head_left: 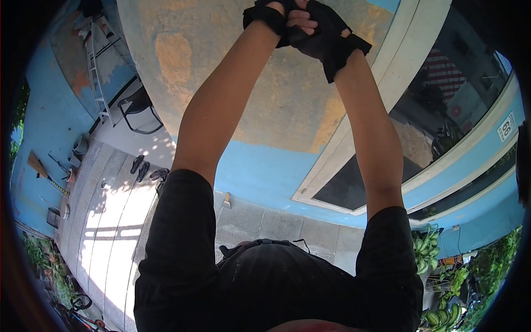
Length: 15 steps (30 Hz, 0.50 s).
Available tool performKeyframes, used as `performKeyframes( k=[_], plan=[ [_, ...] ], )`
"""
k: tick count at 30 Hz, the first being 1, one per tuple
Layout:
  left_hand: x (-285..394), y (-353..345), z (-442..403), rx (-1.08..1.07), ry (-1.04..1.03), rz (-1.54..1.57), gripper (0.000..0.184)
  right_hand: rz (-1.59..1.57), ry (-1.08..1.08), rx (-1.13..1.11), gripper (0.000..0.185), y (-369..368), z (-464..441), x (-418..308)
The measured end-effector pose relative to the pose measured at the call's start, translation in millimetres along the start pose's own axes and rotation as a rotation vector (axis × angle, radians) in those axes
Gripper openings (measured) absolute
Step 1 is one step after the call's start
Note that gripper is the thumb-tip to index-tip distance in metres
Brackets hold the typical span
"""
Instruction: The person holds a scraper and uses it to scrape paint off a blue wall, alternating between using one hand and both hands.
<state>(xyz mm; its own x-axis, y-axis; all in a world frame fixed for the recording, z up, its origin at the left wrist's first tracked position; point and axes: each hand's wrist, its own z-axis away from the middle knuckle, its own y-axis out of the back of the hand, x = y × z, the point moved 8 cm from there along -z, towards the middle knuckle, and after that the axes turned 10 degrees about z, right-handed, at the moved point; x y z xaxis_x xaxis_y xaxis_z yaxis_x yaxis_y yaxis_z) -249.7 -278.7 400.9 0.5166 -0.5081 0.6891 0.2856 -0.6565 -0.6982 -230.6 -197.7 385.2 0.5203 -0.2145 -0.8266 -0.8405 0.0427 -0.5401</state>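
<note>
Both my hands are raised together at the top edge of the head view, in black fingerless gloves. My left hand (274, 15) is partly cut off by the frame edge and presses against the right one. My right hand (316, 30) has its fingers curled closed; whatever they grip, if anything, is hidden. Behind them is a wall (271, 99) with blue paint worn away to patchy grey and orange-tan. My hands overlap its upper part, and I cannot tell whether they touch it.
Right of my hands is a window with a pale frame (406, 47). A small tan-ended tool (227, 200) is at the wall's foot. At left are a stepladder (95, 72), a black chair (138, 110), sandals (141, 169) and a broom (37, 164). Plants (426, 249) grow lower right.
</note>
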Motion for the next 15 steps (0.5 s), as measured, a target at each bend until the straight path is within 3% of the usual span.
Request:
performKeyframes(
  k=[1, 2, 3, 5, 6, 7, 9, 13, 15],
  plan=[
    [-1.2, 0.4, 19.1, -0.003, 0.069, -0.040, 0.045, -0.010, -0.036, -0.001, 0.019, 4.4, -4.3, 1.4],
    [-8.3, -15.9, 12.8, -0.360, 0.297, 0.153, 0.047, -0.017, -0.047, -0.046, 0.021, -1.1, -5.7, 1.1],
    [-14.0, -13.1, -3.2, -0.364, 0.295, 0.153, 0.047, -0.014, -0.045, -0.046, 0.021, -1.4, -2.9, -0.6],
    [-1.1, -2.2, 9.7, -0.068, 0.068, -0.021, 0.046, 0.029, -0.006, 0.075, 0.024, -6.6, 9.0, -2.3],
    [-1.6, -4.7, 23.1, -0.018, 0.103, -0.049, 0.047, -0.028, 0.006, -0.007, 0.017, 3.4, -0.5, -1.2],
    [4.5, -1.7, 16.5, -0.019, 0.090, -0.051, 0.047, -0.022, 0.007, -0.018, 0.017, 3.6, -7.3, -1.7],
    [1.4, -7.6, 8.4, -0.270, 0.199, -0.003, 0.045, -0.016, 0.036, -0.022, 0.012, 8.2, -18.0, -1.9],
    [1.6, -2.1, 17.8, -0.222, 0.171, -0.004, 0.045, -0.092, 0.026, -0.048, 0.016, -5.9, -4.3, 2.5],
    [0.3, -1.1, 24.9, -0.215, 0.149, -0.018, 0.045, 0.024, 0.065, 0.019, 0.024, 0.4, 0.0, 1.5]
  ],
)
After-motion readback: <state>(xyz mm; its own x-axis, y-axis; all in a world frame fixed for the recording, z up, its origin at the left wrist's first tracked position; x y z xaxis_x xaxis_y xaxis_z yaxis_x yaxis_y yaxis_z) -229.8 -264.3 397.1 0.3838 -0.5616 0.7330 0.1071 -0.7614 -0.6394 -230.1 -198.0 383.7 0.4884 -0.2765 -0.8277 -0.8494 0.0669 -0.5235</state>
